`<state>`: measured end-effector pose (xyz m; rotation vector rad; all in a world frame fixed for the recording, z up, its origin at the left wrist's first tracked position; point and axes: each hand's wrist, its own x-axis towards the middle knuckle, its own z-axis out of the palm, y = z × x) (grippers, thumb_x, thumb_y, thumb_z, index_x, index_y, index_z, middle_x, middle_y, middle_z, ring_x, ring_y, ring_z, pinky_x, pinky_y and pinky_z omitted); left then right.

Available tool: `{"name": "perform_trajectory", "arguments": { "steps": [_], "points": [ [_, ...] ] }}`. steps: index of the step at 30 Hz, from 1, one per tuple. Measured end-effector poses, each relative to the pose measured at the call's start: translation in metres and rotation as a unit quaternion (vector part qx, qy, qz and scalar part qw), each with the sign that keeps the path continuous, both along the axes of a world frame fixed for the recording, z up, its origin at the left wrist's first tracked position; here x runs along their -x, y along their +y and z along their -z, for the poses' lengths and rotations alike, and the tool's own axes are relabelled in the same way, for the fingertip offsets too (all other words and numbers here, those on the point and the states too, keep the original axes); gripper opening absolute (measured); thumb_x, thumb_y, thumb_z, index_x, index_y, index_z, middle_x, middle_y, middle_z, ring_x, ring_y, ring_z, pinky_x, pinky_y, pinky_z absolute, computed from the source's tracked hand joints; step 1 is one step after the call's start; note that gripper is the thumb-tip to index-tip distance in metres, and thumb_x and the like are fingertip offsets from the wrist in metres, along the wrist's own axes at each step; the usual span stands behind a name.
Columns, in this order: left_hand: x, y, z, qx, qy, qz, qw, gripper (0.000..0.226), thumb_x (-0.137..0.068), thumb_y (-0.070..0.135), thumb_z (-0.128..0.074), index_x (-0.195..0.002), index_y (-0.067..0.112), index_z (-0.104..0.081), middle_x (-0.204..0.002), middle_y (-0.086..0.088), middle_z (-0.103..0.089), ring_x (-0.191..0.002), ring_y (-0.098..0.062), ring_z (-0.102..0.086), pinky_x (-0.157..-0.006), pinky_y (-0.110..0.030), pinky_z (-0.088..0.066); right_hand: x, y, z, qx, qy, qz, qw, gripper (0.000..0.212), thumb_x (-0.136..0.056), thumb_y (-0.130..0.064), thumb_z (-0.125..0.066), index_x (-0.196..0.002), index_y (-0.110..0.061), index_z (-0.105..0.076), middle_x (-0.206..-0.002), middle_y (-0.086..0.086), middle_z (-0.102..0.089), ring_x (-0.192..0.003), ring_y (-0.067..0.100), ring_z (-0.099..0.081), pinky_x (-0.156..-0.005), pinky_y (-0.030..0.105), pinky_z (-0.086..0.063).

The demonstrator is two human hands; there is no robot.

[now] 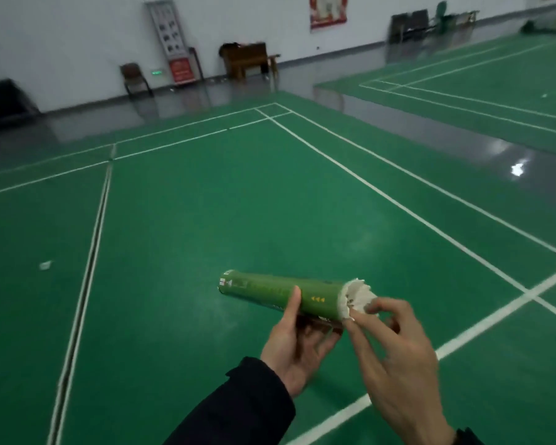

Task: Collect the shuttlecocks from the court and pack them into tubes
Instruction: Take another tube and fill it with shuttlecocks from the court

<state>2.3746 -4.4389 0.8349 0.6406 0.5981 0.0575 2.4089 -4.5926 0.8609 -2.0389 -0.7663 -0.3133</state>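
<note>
My left hand [297,343] grips a green shuttlecock tube [270,292] from below, thumb on top, and holds it level over the court. A white feather shuttlecock [358,297] sticks out of the tube's right end. My right hand [395,358] pinches the feathers of that shuttlecock at the tube's mouth. Another white shuttlecock [45,265] lies on the green floor far to the left. A small white speck [544,95] lies on the far court at the right; what it is I cannot tell.
Green court floor with white lines [398,203] spreads all around. At the far wall stand a chair [135,79], a notice board [174,43] and a wooden desk [247,64]. More chairs [411,25] stand at the back right.
</note>
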Motion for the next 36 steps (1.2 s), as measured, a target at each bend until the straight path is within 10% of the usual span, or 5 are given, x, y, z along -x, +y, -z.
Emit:
{"name": "perform_trajectory", "arguments": {
  "steps": [6,13,20,26,36],
  "points": [
    [0.042,0.155,0.012,-0.025,-0.023,-0.091,0.995,0.065,-0.095,0.049,-0.063,-0.138,0.000,-0.061,-0.134,-0.021,-0.067,-0.130,-0.033,-0.062,-0.103,-0.046,-0.054,-0.001,0.153,-0.018,0.144,0.250,-0.275,0.917,0.075,-0.089,-0.010,-0.061,-0.105,-0.082,-0.050,-0.057,-0.006,-0.057,-0.048,0.012,-0.049,-0.054,0.027,-0.047],
    [0.097,0.263,0.029,-0.050,0.015,-0.199,0.979,0.057,-0.096,0.049,-0.062,-0.130,0.004,-0.067,-0.126,-0.017,-0.073,-0.120,-0.028,-0.068,-0.074,-0.038,-0.062,0.021,0.311,-0.007,0.210,0.384,-0.417,0.796,0.049,-0.094,-0.002,-0.058,-0.130,-0.035,-0.052,-0.112,0.007,-0.062,-0.074,0.012,-0.069,-0.058,0.040,-0.059],
    [0.120,0.340,0.049,-0.062,0.067,-0.311,0.946,0.061,-0.087,0.053,-0.069,-0.129,0.008,-0.069,-0.117,-0.010,-0.076,-0.108,-0.024,-0.070,-0.061,-0.033,-0.057,0.024,0.418,0.021,0.211,0.439,-0.490,0.723,0.033,-0.094,-0.005,-0.062,-0.118,-0.027,-0.064,-0.111,0.015,-0.070,-0.079,0.014,-0.067,-0.059,0.035,-0.059],
    [0.130,0.432,0.039,-0.018,0.051,-0.418,0.907,0.062,-0.090,0.051,-0.069,-0.132,0.006,-0.065,-0.118,-0.018,-0.073,-0.103,-0.026,-0.072,-0.070,-0.039,-0.062,0.019,0.511,0.026,0.114,0.444,-0.495,0.738,0.025,-0.098,0.000,-0.059,-0.111,-0.019,-0.069,-0.094,0.001,-0.069,-0.066,0.016,-0.066,-0.057,0.037,-0.057],
    [0.205,0.568,0.049,-0.038,0.054,-0.485,0.872,0.055,-0.093,0.046,-0.064,-0.128,0.005,-0.069,-0.124,-0.020,-0.073,-0.111,-0.029,-0.071,-0.072,-0.036,-0.062,0.074,0.704,0.023,0.314,0.388,-0.614,0.611,0.020,-0.104,-0.024,-0.055,-0.123,-0.021,-0.063,-0.116,-0.002,-0.066,-0.074,0.015,-0.066,-0.054,0.034,-0.057]
  ]
}}
